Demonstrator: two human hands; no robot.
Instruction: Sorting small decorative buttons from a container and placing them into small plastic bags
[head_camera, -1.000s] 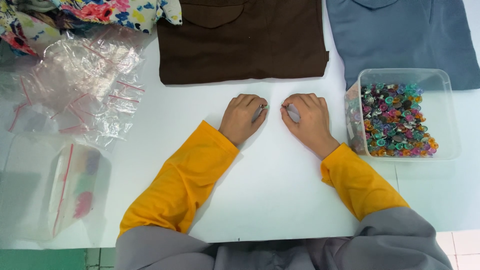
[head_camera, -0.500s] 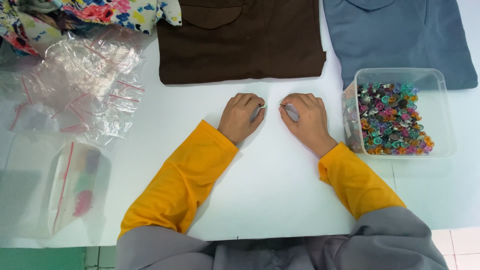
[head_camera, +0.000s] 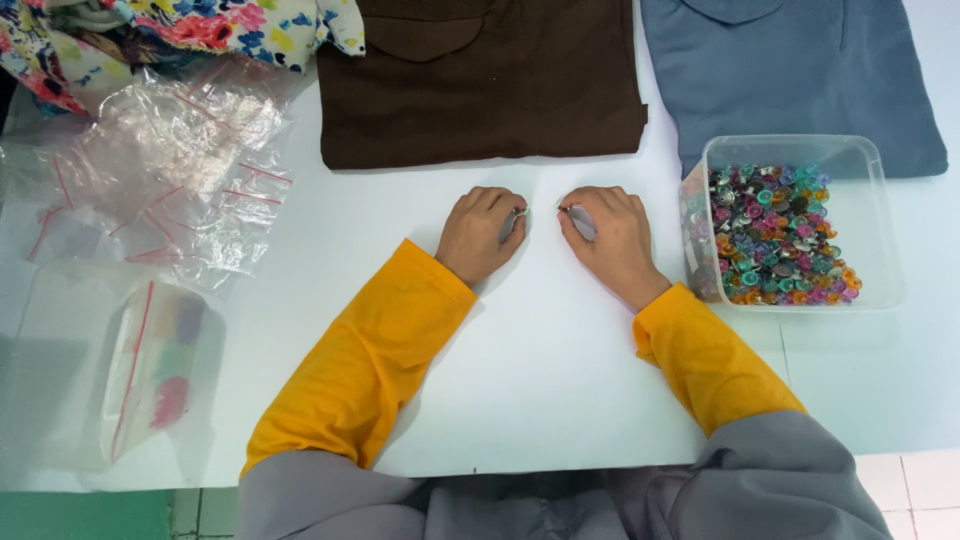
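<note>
White surface (head_camera: 560, 400) fills most of the view. At the top edge lie a folded brown shirt (head_camera: 480, 80) in the centre, a folded blue shirt (head_camera: 790, 70) to the right and a flowered cloth (head_camera: 170, 30) at top left. Left side: pile of empty clear zip bags (head_camera: 170, 170) w/ red seal strips, and nearer the front a zip bag (head_camera: 150, 370) w/ blurry coloured bits inside. Right side: clear plastic box (head_camera: 880, 230), its far edge touching the blue shirt, about half full of small coloured beads (head_camera: 780, 235). The person's arms in yellow sleeves (head_camera: 360, 370) come in from the bottom. Left hand (head_camera: 480, 235) and right hand (head_camera: 610, 240) rest on the surface just below the brown shirt, near each other but apart, fingers curled in. Each hand pinches a tiny metal-looking piece (head_camera: 517, 212) at thumb and forefinger; too small to tell what kind. Right hand sits just beside the box.
</note>
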